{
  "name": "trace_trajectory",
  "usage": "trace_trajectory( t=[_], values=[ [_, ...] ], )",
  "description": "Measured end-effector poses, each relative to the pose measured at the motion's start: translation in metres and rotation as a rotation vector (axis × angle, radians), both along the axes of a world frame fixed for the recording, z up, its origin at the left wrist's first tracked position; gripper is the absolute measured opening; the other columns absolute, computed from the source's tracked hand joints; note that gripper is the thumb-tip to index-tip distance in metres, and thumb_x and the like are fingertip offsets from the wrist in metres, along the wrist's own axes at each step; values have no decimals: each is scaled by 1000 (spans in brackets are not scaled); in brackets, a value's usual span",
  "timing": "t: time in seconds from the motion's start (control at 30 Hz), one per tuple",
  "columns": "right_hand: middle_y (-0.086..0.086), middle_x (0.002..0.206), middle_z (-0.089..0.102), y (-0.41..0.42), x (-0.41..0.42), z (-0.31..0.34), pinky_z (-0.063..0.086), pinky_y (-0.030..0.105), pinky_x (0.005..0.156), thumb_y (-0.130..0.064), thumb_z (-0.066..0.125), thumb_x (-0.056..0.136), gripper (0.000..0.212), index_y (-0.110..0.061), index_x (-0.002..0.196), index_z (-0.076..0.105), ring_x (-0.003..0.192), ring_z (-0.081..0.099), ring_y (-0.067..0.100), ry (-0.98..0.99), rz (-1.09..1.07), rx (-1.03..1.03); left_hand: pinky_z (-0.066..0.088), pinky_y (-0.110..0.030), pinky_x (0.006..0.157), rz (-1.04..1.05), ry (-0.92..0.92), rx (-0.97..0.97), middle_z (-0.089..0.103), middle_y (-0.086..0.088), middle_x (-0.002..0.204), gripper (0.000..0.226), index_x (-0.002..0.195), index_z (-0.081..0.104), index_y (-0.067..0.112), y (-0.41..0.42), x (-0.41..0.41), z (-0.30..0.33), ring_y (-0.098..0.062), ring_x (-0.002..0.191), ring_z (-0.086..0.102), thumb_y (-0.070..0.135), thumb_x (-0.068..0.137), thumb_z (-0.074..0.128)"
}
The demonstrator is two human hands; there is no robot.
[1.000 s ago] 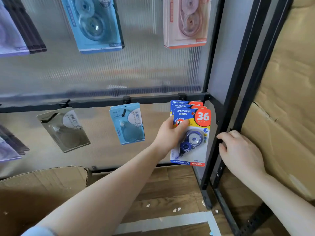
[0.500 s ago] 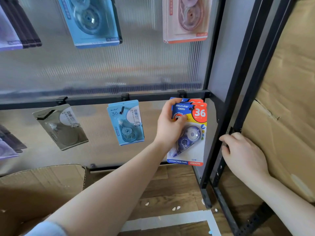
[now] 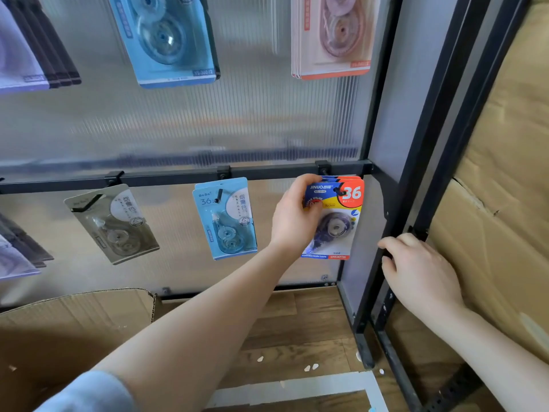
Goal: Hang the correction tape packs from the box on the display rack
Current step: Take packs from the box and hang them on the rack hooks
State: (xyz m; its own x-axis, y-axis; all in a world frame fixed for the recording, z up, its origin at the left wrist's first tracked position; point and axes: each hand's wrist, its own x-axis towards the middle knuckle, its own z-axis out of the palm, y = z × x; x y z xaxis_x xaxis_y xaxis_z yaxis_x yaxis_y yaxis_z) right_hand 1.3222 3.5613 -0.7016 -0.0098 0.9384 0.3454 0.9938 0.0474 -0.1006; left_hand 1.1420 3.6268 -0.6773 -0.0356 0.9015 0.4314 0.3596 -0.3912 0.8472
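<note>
My left hand [image 3: 292,217] grips the left edge of a blue, yellow and red correction tape pack [image 3: 335,221] marked "36". The pack's hole sits over the rightmost black hook [image 3: 338,190] under the rack's crossbar [image 3: 178,176], in front of other packs of the same kind. My right hand [image 3: 416,269] grips the black upright post [image 3: 383,242] at the rack's right side. The cardboard box [image 3: 74,331] stands open at the lower left; what it holds is hidden.
A light blue pack [image 3: 225,218] and a grey pack [image 3: 113,224] hang from hooks to the left. Larger blue [image 3: 166,37], pink [image 3: 332,34] and dark packs [image 3: 32,46] hang above. A big cardboard sheet [image 3: 502,203] leans at the right. Below lies a wooden floor [image 3: 297,331].
My left hand has lifted the "36" pack and brought its hole onto the rightmost hook. My right hand stays on the post.
</note>
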Motion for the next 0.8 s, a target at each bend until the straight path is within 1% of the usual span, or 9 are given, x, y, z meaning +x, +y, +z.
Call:
trace_trajectory(
  t=[0.03, 0.13, 0.27, 0.37, 0.43, 0.5, 0.57, 0.67, 0.8],
  values=[
    [1, 119, 56, 0, -2, 1, 49, 26, 72, -22, 46, 96, 30, -20, 124, 55, 103, 58, 19, -11, 3, -1, 50, -33, 87, 14, 39, 18, 59, 9, 105, 40, 119, 53, 29, -2, -4, -1, -12, 91, 58, 5, 87, 58],
    [-1, 121, 55, -2, -11, 4, 47, 21, 73, -24, 43, 97, 31, -22, 126, 53, 105, 57, 16, -33, 30, 2, 46, -29, 84, 51, 176, 73, 52, 7, 105, 46, 130, 49, 26, -13, -19, -1, -5, 88, 50, 10, 89, 60],
    [-2, 117, 56, -3, -28, 6, 46, 21, 74, -26, 43, 97, 28, -22, 123, 54, 104, 57, 14, -35, 59, 21, 45, -29, 89, 81, 377, 139, 54, 3, 119, 46, 135, 46, 22, -34, -51, 1, -6, 104, 48, 15, 92, 59],
    [-2, 117, 57, -4, -43, 6, 46, 20, 74, -27, 44, 97, 28, -21, 123, 54, 104, 58, 14, -34, 83, 23, 44, -33, 91, 100, 558, 171, 55, -2, 127, 43, 133, 49, 17, -54, -81, 1, -16, 113, 51, 21, 92, 61],
    [-2, 119, 57, -5, -55, 7, 47, 21, 77, -28, 46, 96, 30, -22, 124, 54, 106, 58, 14, -19, 101, 26, 48, -38, 84, 145, 706, 227, 59, -6, 121, 39, 127, 54, 14, -69, -106, 3, -26, 107, 55, 29, 91, 57],
    [-3, 119, 57, -4, -67, 7, 46, 22, 78, -28, 45, 96, 29, -23, 123, 54, 107, 57, 14, -21, 118, 31, 53, -39, 76, 174, 855, 266, 63, -9, 112, 42, 120, 58, 11, -84, -135, 4, -31, 94, 60, 37, 89, 48],
    [-3, 118, 57, -3, -82, 7, 45, 25, 78, -26, 42, 97, 29, -23, 122, 54, 107, 56, 16, -29, 131, 23, 54, -36, 75, 205, 976, 254, 63, -7, 109, 44, 117, 60, 11, -99, -168, 2, -30, 89, 61, 40, 88, 45],
    [0, 119, 56, -3, -113, 6, 44, 30, 80, -25, 40, 97, 30, -24, 124, 52, 110, 54, 20, -20, 171, 0, 54, -34, 77, 269, 1102, 199, 63, -5, 110, 46, 119, 59, 15, -126, -220, -2, -27, 95, 61, 43, 87, 44],
    [4, 114, 58, -6, -168, -2, 43, 34, 82, -24, 45, 95, 30, -21, 123, 55, 109, 53, 26, -4, 257, -13, 55, -37, 77, 352, 1195, 22, 64, -5, 111, 50, 119, 60, 17, -163, -280, -14, -27, 96, 63, 48, 85, 41]
  ],
)
